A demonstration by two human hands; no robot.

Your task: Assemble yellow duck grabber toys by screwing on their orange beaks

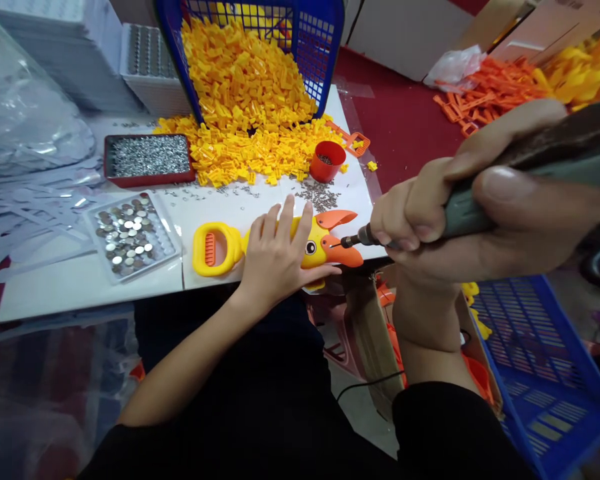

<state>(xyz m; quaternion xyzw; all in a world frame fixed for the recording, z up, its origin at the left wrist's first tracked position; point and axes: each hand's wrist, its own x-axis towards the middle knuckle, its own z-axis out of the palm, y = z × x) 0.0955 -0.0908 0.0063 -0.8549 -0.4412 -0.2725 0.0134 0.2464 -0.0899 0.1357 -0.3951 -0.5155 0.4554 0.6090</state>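
Note:
A yellow duck-shaped toy (300,230) with an orange bill (347,257) and a looped handle (217,250) lies on the white tabletop. My left hand (275,257) rests across its middle, fingers spread and stretched out over it, covering part of the body. Wrapped round a grey-green electric screwdriver (463,210) is my right hand (430,200). The thin bit (344,242) points at a small hole in the orange bill; whether it touches a screw there is too small to tell.
Behind the toy stand a red cup of screws (327,162), loose screws (320,197) and a heap of yellow parts spilling from a blue basket (333,60). Leftward are a metal-parts tray (147,179) and a box of discs (130,233). A blue crate (555,373) sits lower right.

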